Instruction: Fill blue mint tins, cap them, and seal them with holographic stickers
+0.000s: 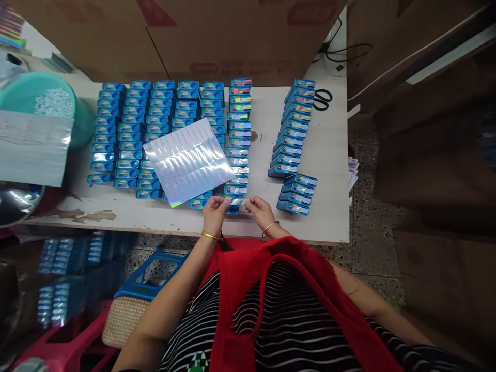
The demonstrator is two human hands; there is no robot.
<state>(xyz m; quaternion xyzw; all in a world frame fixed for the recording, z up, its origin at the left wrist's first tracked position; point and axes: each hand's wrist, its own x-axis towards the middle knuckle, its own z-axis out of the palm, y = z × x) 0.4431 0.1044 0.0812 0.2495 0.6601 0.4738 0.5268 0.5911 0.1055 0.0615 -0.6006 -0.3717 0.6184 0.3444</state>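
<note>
A small shiny strip, which looks like a sticker, stretches between my two hands above the near end of a row of blue boxes. My left hand pinches its left end, and the fingers of my right hand are closed on its right end. Just left of my hands, a silvery sheet of stickers lies across several more rows of blue boxes. Boxes in the row under my hands carry shiny strips on their tops, as do those in the right-hand row.
Black-handled scissors lie beside the right-hand row. A large cardboard box stands along the table's back. At left are a teal tub with small white pieces and a pale sheet. Stools stand below the table's front edge.
</note>
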